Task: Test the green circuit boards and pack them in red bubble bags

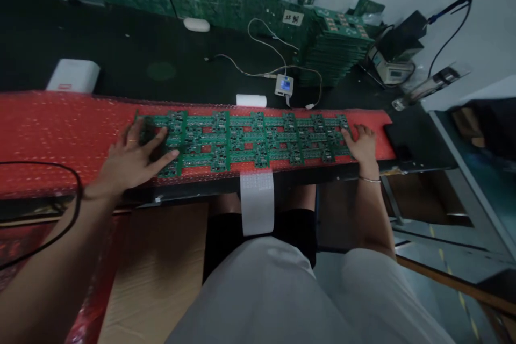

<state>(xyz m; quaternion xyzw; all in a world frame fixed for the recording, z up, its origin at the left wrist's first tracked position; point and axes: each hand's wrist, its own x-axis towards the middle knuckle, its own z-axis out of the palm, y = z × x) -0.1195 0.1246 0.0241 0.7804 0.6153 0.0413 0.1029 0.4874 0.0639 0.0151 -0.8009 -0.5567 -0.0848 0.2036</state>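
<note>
Several green circuit boards point(260, 142) lie side by side in a row, on a strip of red bubble wrap point(72, 134). At the row's left end rests my left hand point(137, 156), its fingers spread over and against the last board, partly hiding it. My right hand point(362, 142) is at the opposite end, thumb against the edge of the rightmost board and the other fingers apart on the red wrap. Both hands are open. A strip of white perforated labels point(257, 201) hangs over the table's front edge below the boards.
Behind the wrap are a small device with a lit screen point(284, 85) and cables, a white roll point(251, 100) and a white box point(74, 76). A tall stack of boards point(330, 54) stands at the back right. A black cable point(76, 209) loops over my left forearm.
</note>
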